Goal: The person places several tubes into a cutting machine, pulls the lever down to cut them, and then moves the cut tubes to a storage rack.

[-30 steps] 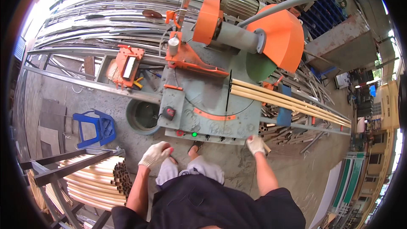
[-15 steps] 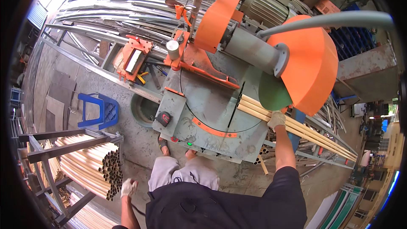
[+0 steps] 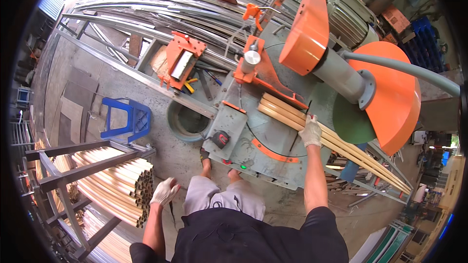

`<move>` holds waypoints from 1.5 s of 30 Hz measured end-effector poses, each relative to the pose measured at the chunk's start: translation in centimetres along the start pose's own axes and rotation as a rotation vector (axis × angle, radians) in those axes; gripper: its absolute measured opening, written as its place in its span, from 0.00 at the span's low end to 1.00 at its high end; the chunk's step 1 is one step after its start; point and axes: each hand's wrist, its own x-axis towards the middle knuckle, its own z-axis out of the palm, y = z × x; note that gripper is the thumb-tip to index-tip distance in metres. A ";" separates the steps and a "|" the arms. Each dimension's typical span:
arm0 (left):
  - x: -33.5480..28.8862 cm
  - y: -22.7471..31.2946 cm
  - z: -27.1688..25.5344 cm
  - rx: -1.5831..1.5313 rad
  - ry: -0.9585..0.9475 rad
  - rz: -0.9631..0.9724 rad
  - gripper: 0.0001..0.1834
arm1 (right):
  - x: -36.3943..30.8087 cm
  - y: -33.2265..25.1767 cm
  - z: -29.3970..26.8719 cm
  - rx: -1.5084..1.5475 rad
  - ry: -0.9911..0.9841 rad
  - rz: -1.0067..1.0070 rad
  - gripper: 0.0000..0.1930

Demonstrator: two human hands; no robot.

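Note:
My right hand (image 3: 311, 131), in a whitish glove, is closed over a few tan tubes (image 3: 282, 113). They lie slanting across the grey saw table (image 3: 234, 129), their near ends by the orange fence (image 3: 280, 90). Just right of that hand is the green cutting disc (image 3: 348, 119), partly covered by the orange guard (image 3: 390, 92). My gloved left hand (image 3: 165, 191) hangs low at the left with its fingers loosely apart, holding nothing. Beside it stands a stack of tan tubes (image 3: 114, 185) in a dark metal rack (image 3: 87, 168).
A tape measure (image 3: 220, 139) sits at the saw table's left corner. Left of the table are a round tub (image 3: 178, 134) and a blue stool (image 3: 139, 122). An orange clamp block (image 3: 183, 61) is on the long rail (image 3: 131, 85). Metal lengths (image 3: 170, 0) pile up behind.
My right hand has slid the tubes leftward along the saw table, toward the fence. My left hand has risen and come forward beside the tube rack. The view has shifted too.

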 end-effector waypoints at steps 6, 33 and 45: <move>13.6 5.6 -4.6 0.021 0.018 0.362 0.15 | 1.8 -12.3 1.3 0.068 0.049 -0.126 0.49; 43.8 13.0 5.6 -2.040 0.239 -0.236 0.21 | -15.9 -17.1 -2.3 1.100 -0.037 0.153 0.14; 46.3 13.2 2.2 -2.014 0.010 -0.319 0.28 | -22.6 -11.9 11.1 0.369 -0.463 0.387 0.21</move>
